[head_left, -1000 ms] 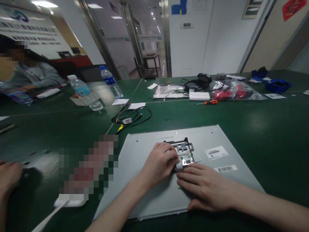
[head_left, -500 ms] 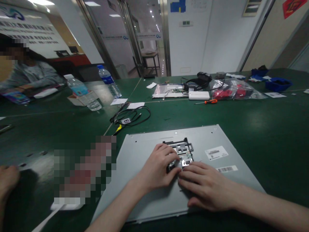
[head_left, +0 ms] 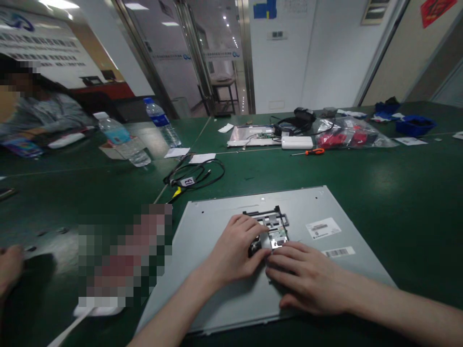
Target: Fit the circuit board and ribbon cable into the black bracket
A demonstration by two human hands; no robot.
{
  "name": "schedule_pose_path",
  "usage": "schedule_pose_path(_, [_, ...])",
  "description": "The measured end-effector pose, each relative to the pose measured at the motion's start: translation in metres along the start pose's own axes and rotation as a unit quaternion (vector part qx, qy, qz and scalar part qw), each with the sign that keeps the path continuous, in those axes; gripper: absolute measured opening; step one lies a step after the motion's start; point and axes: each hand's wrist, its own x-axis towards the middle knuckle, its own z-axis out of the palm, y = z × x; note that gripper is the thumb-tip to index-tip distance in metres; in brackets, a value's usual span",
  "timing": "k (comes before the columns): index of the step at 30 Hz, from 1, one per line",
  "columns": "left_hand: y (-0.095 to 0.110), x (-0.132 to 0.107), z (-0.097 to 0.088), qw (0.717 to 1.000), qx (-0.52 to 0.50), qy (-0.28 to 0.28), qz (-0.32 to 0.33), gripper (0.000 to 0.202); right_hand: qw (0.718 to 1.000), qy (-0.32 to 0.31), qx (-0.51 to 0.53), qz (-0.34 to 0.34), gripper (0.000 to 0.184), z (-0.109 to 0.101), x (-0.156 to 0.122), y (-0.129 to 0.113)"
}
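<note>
A flat pale grey metal panel (head_left: 224,301) lies on the green table. Near its middle sits a small metal frame with a circuit board (head_left: 278,235) and black edging. My left hand (head_left: 235,248) curls over the left side of this frame, thumb and fingers bent around a dark part there. My right hand (head_left: 307,279) lies palm down on the panel, fingers extended close together, their tips at the frame's near edge. What is under those fingertips is hidden. Two white labels, one plain (head_left: 323,228) and one barcoded (head_left: 339,252), are to the right of the frame.
Left of the panel is a blurred-out device (head_left: 119,265) with a white cable. Beyond lie a coiled black cable (head_left: 197,176), an orange screwdriver (head_left: 314,152), a plastic bag (head_left: 356,135) and water bottles (head_left: 125,142). Another person's hand (head_left: 10,267) is at the left edge.
The whole view shifts very slightly left. Both hands stay at the frame in nearly the same pose. The other person's hand at the left edge has moved a little left.
</note>
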Motion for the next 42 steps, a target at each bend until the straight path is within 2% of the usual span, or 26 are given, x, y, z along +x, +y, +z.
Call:
schedule_pose_path(13, [0.0014, 0.0008, 0.0044, 0.999, -0.017, 0.002, 0.036, 0.02, 1.0, -0.01, -0.004, -0.004, 0.048, -0.0019, -0.0001, 0.0003])
schedule_pose_path(20, [-0.0004, 0.0003, 0.0051, 0.999, -0.023, 0.011, 0.035, 0.02, 1.0, -0.012, -0.006, -0.012, 0.049, -0.0048, 0.0002, 0.0006])
schedule_pose_path(26, [-0.0037, 0.0004, 0.0064, 0.999, -0.007, 0.05, 0.01, 0.025, 1.0, -0.018, 0.001, -0.007, 0.048, -0.0032, -0.0001, 0.0002])
schedule_pose_path(30, [-0.0044, 0.0008, 0.0076, 0.997, -0.005, 0.079, -0.01, 0.013, 1.0, -0.019, 0.003, -0.003, 0.048, -0.0024, 0.0003, -0.0007])
schedule_pose_path(33, [-0.0038, 0.0006, 0.0083, 0.997, -0.002, 0.073, 0.001, 0.002, 1.0, -0.016, 0.004, -0.001, 0.048, -0.0013, 0.0003, -0.001])
schedule_pose_path(42, [0.0035, 0.001, 0.0029, 0.999, 0.01, 0.033, 0.002, 0.012, 1.0, -0.013, 0.013, -0.004, 0.048, -0.0009, -0.0017, 0.0003])
